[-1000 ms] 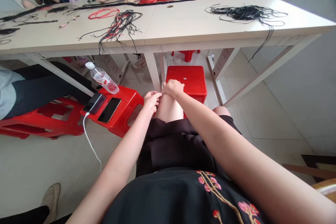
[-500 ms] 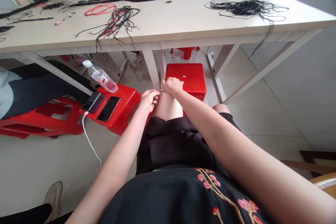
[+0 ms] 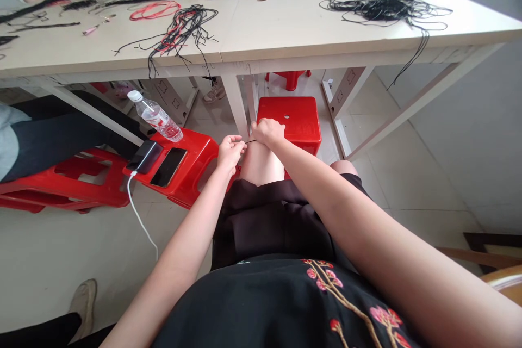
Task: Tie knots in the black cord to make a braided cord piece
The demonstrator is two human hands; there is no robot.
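One thin black cord (image 3: 252,141) runs in a short, straight line between the seated person's two hands, just over the bare leg (image 3: 263,166) near the knee. The left hand (image 3: 230,153) pinches it between thumb and fingers; the right hand (image 3: 269,133) lies against the leg with its fingers curled in, apparently clamping the other end, though that grip is turned away from me. The likeliest trouble, I'd say, is a slip: the cord is so fine that a loose pinch would let it go slack, and a shift of the knee could spoil the tension. Dropped onto the dark clothing (image 3: 261,223), it would be hard to find.

Near the left hand, a red stool (image 3: 199,147) carries a plastic bottle (image 3: 157,117), a phone (image 3: 168,167) and a dark device (image 3: 144,156) trailing a white cable (image 3: 141,212). The bottle is capped and its contents look clear, but I can't tell the level. A swinging elbow could topple it; a foot caught in the cable could drag the device off. Farther out, black strands hang over the edge of the surface (image 3: 277,27) from a tangle (image 3: 383,9), where a sleeve might snag them.
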